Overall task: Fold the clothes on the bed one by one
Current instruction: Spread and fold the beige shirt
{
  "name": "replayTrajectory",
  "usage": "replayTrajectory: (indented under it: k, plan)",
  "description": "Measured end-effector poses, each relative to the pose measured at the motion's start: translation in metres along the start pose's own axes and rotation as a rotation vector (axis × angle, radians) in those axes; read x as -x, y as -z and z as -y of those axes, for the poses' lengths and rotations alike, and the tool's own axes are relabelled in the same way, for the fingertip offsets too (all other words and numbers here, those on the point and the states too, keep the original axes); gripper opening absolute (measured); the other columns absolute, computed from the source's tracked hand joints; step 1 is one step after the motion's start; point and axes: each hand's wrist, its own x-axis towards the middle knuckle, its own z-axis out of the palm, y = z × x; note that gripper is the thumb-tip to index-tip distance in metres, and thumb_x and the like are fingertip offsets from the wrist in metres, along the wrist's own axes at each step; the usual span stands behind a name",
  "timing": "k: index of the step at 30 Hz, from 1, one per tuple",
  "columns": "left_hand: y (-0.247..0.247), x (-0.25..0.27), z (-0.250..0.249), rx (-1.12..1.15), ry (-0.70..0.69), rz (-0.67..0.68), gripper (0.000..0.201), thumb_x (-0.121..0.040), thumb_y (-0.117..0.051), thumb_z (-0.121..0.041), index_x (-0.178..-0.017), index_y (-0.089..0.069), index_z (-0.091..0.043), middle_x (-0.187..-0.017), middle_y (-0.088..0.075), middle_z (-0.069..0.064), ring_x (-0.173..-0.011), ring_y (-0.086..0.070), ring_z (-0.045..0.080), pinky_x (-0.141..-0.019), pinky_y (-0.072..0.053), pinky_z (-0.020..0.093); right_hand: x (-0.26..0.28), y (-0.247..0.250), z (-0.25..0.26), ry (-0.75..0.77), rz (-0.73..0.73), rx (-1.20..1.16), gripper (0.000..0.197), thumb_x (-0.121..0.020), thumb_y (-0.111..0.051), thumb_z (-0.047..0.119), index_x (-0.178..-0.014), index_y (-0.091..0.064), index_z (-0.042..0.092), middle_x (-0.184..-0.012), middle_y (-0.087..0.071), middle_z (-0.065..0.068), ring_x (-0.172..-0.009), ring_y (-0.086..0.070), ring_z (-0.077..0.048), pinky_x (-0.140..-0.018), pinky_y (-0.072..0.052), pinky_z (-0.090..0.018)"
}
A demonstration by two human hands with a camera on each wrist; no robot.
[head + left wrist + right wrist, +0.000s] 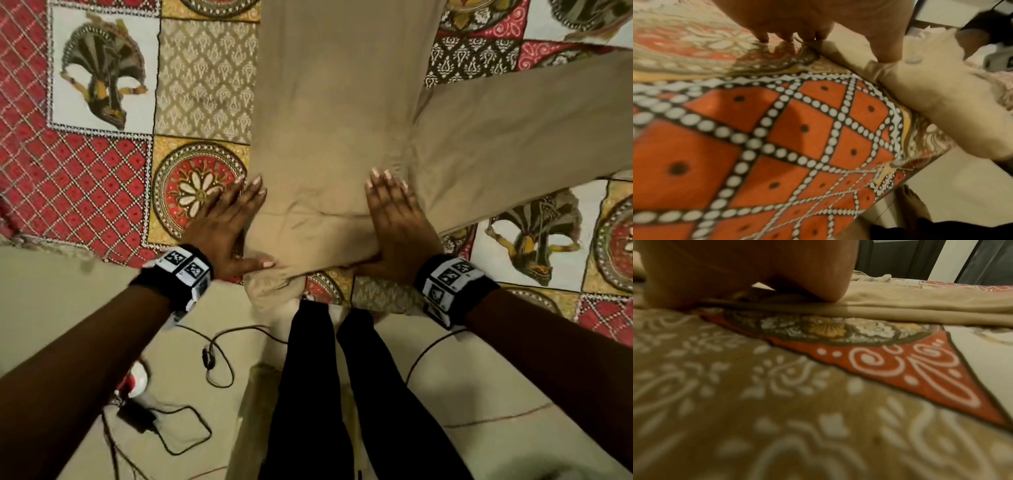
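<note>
Beige trousers [335, 120] lie spread on the patterned bed, one leg running straight away from me, the other [513, 147] angled off to the right. The waist end [274, 291] hangs slightly over the near bed edge. My left hand [229, 219] lies flat with straight fingers along the trousers' left edge, thumb on the waistband. My right hand [394, 212] presses flat on the cloth near the crotch. In the left wrist view the waistband [920, 84] with a button shows beside my fingers [789, 34]. In the right wrist view my palm [756, 272] rests on the beige cloth [920, 308].
A patchwork bedspread [85, 171] in red, yellow and brown covers the bed. Below the near edge is a pale floor with black cables and a charger [137, 414]. My legs in black [325, 394] stand against the bed edge.
</note>
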Motion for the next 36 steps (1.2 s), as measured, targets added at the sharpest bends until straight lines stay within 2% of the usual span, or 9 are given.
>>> replayTrajectory:
  k: [5, 8, 12, 15, 21, 26, 28, 31, 36]
  plan:
    - [0.013, 0.007, -0.009, 0.109, 0.029, -0.051, 0.107, -0.076, -0.046, -0.08, -0.16, -0.012, -0.022, -0.168, -0.001, -0.002, -0.154, 0.003, 0.023, -0.122, -0.009, 0.052, 0.007, 0.009, 0.006, 0.016, -0.036, -0.089, 0.128, -0.074, -0.047, 0.089, -0.158, -0.015, -0.003, -0.167, -0.008, -0.022, -0.155, -0.004, -0.038, -0.124, -0.01, -0.058]
    - [0.024, -0.021, -0.034, 0.235, -0.047, -0.335, 0.061, -0.097, -0.037, -0.042, -0.151, -0.04, -0.014, -0.163, -0.024, 0.01, -0.152, -0.013, 0.03, -0.121, -0.02, 0.05, -0.015, 0.02, 0.023, -0.053, -0.259, -0.23, 0.085, -0.098, -0.038, 0.061, -0.155, -0.03, -0.001, -0.165, -0.019, -0.02, -0.155, -0.012, -0.037, -0.126, -0.011, -0.052]
    - [0.003, -0.068, -0.084, 0.226, 0.073, -0.292, 0.057, -0.101, -0.03, -0.038, -0.152, -0.038, -0.014, -0.162, -0.027, 0.008, -0.152, -0.015, 0.029, -0.122, -0.018, 0.044, -0.062, 0.009, 0.049, -0.191, -0.269, -0.243, 0.061, -0.1, -0.049, 0.021, -0.155, -0.03, 0.001, -0.164, -0.025, -0.018, -0.154, -0.017, -0.033, -0.125, -0.009, -0.043]
    - [-0.022, -0.074, -0.094, 0.069, 0.149, -0.16, 0.071, -0.099, -0.034, -0.049, -0.159, -0.011, -0.019, -0.167, -0.002, 0.002, -0.154, 0.002, 0.025, -0.124, -0.008, 0.046, -0.061, -0.01, 0.048, -0.132, -0.175, -0.152, 0.068, -0.101, -0.047, 0.031, -0.158, -0.024, 0.003, -0.166, -0.02, -0.015, -0.155, -0.016, -0.031, -0.125, -0.007, -0.042]
    - [-0.015, -0.071, -0.087, 0.072, 0.122, -0.025, 0.11, -0.081, -0.037, -0.084, -0.159, 0.005, -0.019, -0.167, 0.012, 0.001, -0.153, 0.013, 0.025, -0.124, -0.004, 0.05, -0.013, -0.005, 0.016, -0.128, -0.152, -0.133, 0.093, -0.094, -0.038, 0.071, -0.159, -0.022, 0.007, -0.168, -0.016, -0.01, -0.156, -0.012, -0.026, -0.126, -0.011, -0.046]
    - [0.002, -0.069, -0.098, 0.055, 0.164, 0.08, 0.144, -0.055, -0.041, -0.101, -0.157, 0.013, -0.016, -0.164, 0.022, 0.002, -0.15, 0.023, 0.026, -0.122, 0.0, 0.057, 0.01, 0.009, -0.011, -0.25, -0.207, -0.178, 0.087, -0.099, -0.036, 0.063, -0.159, -0.019, 0.004, -0.167, -0.016, -0.017, -0.155, -0.014, -0.031, -0.126, -0.013, -0.048]
    - [0.01, -0.075, -0.116, 0.116, 0.214, 0.033, 0.138, -0.062, -0.045, -0.095, -0.158, 0.008, -0.013, -0.165, 0.018, 0.006, -0.151, 0.02, 0.028, -0.122, 0.004, 0.055, 0.003, 0.023, -0.029, -0.272, -0.281, -0.178, 0.075, -0.103, -0.033, 0.051, -0.158, -0.022, 0.001, -0.165, -0.02, -0.019, -0.154, -0.017, -0.033, -0.125, -0.012, -0.047]
    - [0.025, -0.108, -0.161, 0.357, 0.157, -0.189, 0.091, -0.089, -0.045, -0.055, -0.158, -0.012, -0.006, -0.166, -0.005, 0.012, -0.154, -0.001, 0.028, -0.124, -0.01, 0.048, -0.021, 0.034, -0.072, -0.309, -0.333, -0.164, 0.062, -0.104, -0.037, 0.034, -0.155, -0.03, -0.001, -0.163, -0.027, -0.02, -0.152, -0.024, -0.036, -0.124, -0.017, -0.05]
    - [0.033, -0.196, -0.233, 0.55, 0.103, -0.369, 0.062, -0.098, -0.035, -0.03, -0.153, -0.03, -0.001, -0.16, -0.028, 0.016, -0.15, -0.022, 0.029, -0.122, -0.021, 0.043, -0.022, 0.022, -0.141, -0.169, -0.207, -0.071, 0.067, -0.105, -0.032, 0.046, -0.159, -0.024, 0.007, -0.166, -0.023, -0.015, -0.154, -0.021, -0.031, -0.124, -0.02, -0.049]
